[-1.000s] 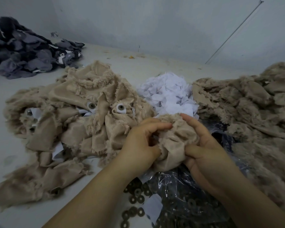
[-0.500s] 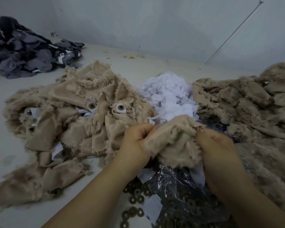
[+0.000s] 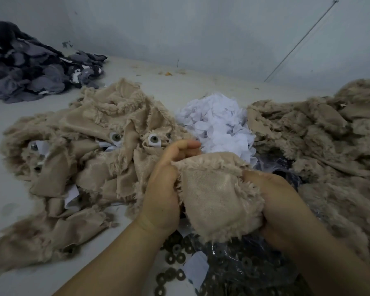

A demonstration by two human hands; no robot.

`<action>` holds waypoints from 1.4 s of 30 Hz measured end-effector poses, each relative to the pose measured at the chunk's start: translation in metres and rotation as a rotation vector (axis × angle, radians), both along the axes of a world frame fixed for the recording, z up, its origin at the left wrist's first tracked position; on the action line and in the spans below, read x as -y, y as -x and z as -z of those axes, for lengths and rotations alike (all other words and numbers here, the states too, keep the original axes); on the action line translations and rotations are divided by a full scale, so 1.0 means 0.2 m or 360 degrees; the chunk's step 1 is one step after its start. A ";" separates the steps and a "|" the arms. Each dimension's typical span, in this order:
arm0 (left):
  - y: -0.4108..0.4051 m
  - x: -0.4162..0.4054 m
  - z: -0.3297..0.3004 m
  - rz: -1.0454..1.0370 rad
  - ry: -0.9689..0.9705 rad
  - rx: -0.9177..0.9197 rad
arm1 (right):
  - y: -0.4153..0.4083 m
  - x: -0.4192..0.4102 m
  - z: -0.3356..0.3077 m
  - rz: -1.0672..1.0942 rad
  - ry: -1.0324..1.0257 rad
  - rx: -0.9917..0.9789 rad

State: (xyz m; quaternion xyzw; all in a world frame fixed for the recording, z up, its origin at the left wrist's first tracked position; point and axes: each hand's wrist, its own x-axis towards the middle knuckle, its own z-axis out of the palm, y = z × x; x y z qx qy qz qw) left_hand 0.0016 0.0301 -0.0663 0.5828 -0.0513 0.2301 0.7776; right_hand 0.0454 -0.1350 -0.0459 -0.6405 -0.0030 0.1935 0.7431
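One wide-angle camera sits on the person's head, facing forward and down across the table (image 3: pixel 179 86) toward the wall (image 3: pixel 201 28). It is close: the left hand (image 3: pixel 162 189) and right hand (image 3: pixel 282 210), gripping a beige fabric piece (image 3: pixel 218 197), fill the lower middle, forearms running off the bottom edge.

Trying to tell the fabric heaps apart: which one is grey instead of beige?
The far-left heap at the back: dark grey, while the middle heap with eyes and the right heap are beige plush.
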 end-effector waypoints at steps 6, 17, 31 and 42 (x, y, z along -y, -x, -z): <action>0.01 0.03 0.00 0.0170 -0.0196 -0.0186 | 0.03 -0.01 0.00 -0.0158 -0.0011 -0.0014; 0.01 0.02 -0.02 -0.0220 -0.0624 -0.0034 | -0.01 0.00 0.02 -0.0032 -0.0215 -0.0059; 0.00 0.03 -0.01 -0.0713 -0.0479 -0.0039 | -0.01 0.02 -0.03 -0.0605 -0.0659 -0.0524; 0.00 0.04 -0.02 -0.0525 -0.0539 -0.0193 | -0.02 0.00 0.01 -0.0431 -0.1115 -0.0703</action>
